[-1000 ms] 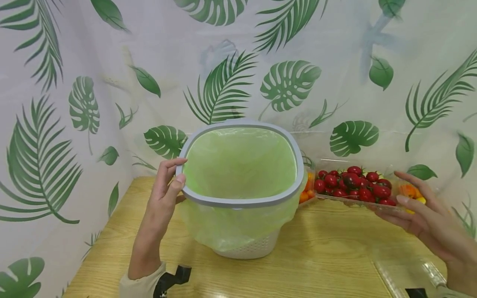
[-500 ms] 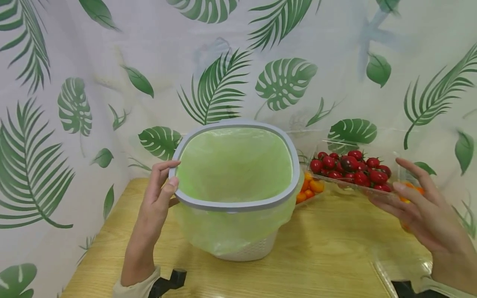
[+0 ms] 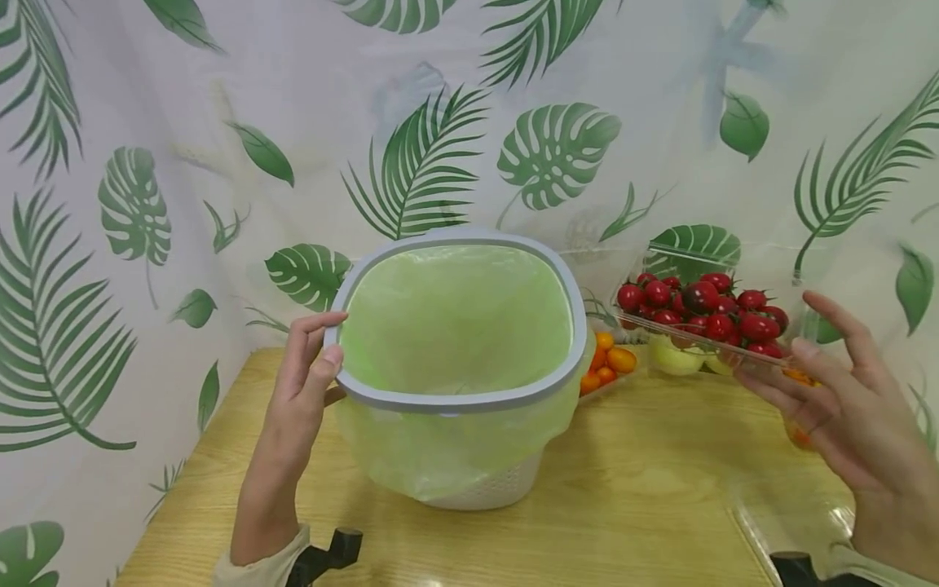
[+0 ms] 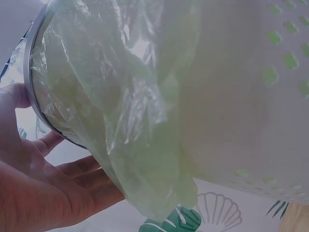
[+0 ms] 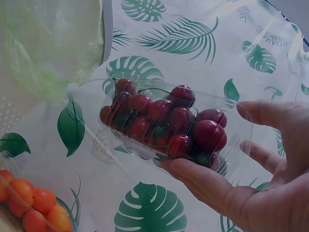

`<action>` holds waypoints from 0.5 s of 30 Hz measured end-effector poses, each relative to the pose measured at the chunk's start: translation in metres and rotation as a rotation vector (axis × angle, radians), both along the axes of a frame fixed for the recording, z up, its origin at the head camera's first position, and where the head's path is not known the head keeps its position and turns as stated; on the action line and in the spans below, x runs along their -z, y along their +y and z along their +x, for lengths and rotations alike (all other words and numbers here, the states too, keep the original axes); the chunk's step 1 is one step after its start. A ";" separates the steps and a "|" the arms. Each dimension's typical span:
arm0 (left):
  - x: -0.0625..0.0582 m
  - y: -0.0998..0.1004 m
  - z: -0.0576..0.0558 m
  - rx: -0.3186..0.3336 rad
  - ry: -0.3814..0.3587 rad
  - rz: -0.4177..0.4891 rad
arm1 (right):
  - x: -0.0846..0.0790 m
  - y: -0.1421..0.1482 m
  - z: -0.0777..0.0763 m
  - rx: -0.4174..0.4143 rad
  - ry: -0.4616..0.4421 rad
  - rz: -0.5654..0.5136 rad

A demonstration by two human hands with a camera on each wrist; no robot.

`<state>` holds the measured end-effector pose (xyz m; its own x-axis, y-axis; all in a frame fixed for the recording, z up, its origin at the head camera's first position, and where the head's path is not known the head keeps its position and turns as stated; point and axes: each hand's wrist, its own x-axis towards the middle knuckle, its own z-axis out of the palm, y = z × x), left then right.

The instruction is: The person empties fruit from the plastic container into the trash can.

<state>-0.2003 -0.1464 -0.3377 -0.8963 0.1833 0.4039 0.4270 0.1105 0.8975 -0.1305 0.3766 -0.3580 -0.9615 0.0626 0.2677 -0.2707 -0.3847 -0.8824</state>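
A pale perforated trash bin (image 3: 487, 491) stands on the table, lined with a green plastic bag (image 3: 455, 326) under a grey rim ring (image 3: 469, 401). My left hand (image 3: 297, 399) pinches the ring's left side between thumb and fingers; the left wrist view shows the bag (image 4: 140, 106) draped down outside. On the right, my right hand (image 3: 854, 399) grips the end of a clear plastic box (image 3: 704, 338) of red cherry tomatoes (image 5: 159, 118), held in the air and tilted down toward the hand. Its fingers lie under the box, with the thumb at the near end.
Orange cherry tomatoes (image 3: 607, 360) sit in a container right of the bin, with pale green round fruit (image 3: 675, 355) beside them. More orange pieces (image 3: 800, 436) show behind my right hand. A clear plastic lid or tray (image 3: 763, 522) lies at front right. Leaf-print sheeting (image 3: 557, 155) rises behind the table.
My right hand has raised the box of red tomatoes off the table area and tilted it, uncovering the pale green fruit behind. My left hand keeps its hold on the rim.
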 end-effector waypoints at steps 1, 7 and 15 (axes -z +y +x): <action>0.000 0.000 0.000 -0.001 0.002 0.000 | -0.001 -0.001 0.000 0.011 0.001 0.004; 0.000 0.001 -0.001 0.010 0.004 0.005 | -0.004 -0.004 0.001 0.038 0.014 -0.014; -0.001 0.001 0.000 -0.007 -0.012 -0.004 | -0.011 -0.013 0.005 0.027 0.075 -0.050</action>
